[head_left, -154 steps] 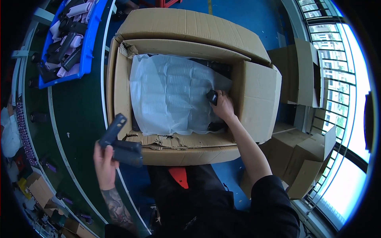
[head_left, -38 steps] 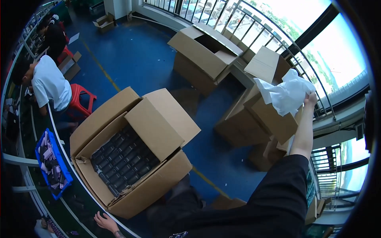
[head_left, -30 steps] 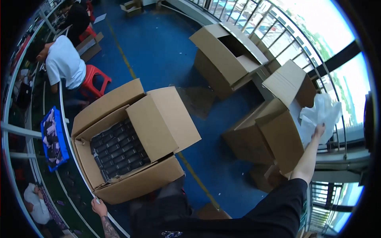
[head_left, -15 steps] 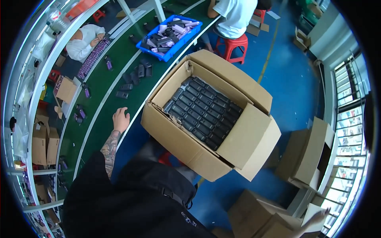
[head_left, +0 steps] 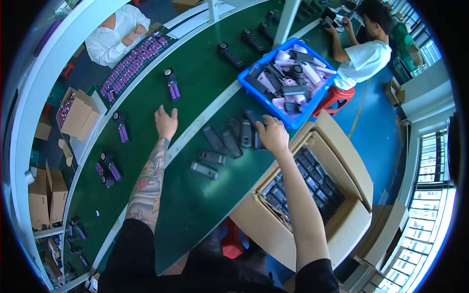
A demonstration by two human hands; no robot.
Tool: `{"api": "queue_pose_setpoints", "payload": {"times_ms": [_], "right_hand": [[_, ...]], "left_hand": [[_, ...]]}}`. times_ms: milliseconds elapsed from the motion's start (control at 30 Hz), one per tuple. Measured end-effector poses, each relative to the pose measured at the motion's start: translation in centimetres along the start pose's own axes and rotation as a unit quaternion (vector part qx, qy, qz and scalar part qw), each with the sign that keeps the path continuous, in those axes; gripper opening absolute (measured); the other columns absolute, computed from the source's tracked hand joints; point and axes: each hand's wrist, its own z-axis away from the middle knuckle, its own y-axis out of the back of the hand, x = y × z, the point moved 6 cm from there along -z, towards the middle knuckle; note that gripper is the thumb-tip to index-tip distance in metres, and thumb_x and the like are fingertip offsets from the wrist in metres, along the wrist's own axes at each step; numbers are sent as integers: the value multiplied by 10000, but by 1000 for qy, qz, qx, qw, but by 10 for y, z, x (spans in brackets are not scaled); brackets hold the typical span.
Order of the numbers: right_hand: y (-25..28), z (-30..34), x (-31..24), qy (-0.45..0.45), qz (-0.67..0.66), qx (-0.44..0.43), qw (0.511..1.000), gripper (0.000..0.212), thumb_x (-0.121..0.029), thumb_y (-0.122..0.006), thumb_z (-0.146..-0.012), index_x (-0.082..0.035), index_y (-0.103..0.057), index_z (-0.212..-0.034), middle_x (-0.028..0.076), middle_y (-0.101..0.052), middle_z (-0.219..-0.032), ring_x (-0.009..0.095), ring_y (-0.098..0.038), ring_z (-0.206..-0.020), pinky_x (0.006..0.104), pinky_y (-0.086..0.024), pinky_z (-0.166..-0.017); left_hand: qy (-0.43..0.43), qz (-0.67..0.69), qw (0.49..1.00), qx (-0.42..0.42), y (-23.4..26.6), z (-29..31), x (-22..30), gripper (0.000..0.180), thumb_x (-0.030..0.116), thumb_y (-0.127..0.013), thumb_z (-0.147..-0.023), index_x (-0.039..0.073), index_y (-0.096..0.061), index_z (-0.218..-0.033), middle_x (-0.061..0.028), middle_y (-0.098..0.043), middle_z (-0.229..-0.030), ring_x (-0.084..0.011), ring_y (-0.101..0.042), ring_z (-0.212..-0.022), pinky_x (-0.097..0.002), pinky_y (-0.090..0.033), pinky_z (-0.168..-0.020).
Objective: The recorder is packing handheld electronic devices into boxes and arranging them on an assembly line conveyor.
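My left hand (head_left: pixel 166 123) is open above the green belt, thumb and fingers apart, holding nothing. It is nearest a black round-headed device with two purple cylinders (head_left: pixel 172 87). My right hand (head_left: pixel 274 136) hangs open beside a group of black plastic casings (head_left: pixel 233 139), its thumb next to the farthest one; whether they touch I cannot tell. Several of these casings lie loosely on the green surface between my hands. Under my right forearm stands an open cardboard box (head_left: pixel 261 213) filled with rows of similar black casings (head_left: pixel 312 180).
A blue bin (head_left: pixel 266 108) of mixed black and lilac shells sits beyond my right hand. More devices with purple cylinders (head_left: pixel 122 129) line the belt at left. One co-worker (head_left: pixel 117 36) sits across the belt, another (head_left: pixel 364 53) at far right. A white post (head_left: pixel 287 22) rises behind the bin.
My view has turned toward the belt, so the cardboard box appears lower and farther right. My right hand has come over to the loose casings; my left has moved farther out over the belt.
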Motion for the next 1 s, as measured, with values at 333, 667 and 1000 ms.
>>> {"api": "queue_pose_setpoints", "payload": {"times_ms": [333, 667, 1000], "right_hand": [[-85, -69, -33, -76, 144, -224, 961, 411, -374, -616, -907, 0, -674, -1068, 209, -685, -1058, 382, -676, -864, 437, -552, -776], [-30, -2, -58, -281, -722, -127, 619, 433, 39, -508, -905, 55, -407, -1325, 238, -594, -1140, 234, -674, -890, 269, -579, -760], [-60, 47, -114, -241, -792, -262, 496, 507, 60, -538, -878, 44, -454, -1378, 227, -559, -1310, 273, -661, -1003, 339, -565, -835]], "left_hand": [[99, 18, 978, -183, -62, -141, 15, 460, 274, -631, -891, -59, -513, -1187, -201, -620, -1082, -360, -643, -899, -428, -530, -801], [179, 693, 633, -295, 35, 25, 86, 303, 87, -605, -938, 32, -530, -1226, -139, -627, -1050, -193, -632, -847, -264, -496, -685], [249, 651, 688, -203, 72, 113, 123, 413, 324, -519, -1034, 27, -490, -1320, -83, -630, -1120, -136, -631, -859, -233, -499, -733]]}}
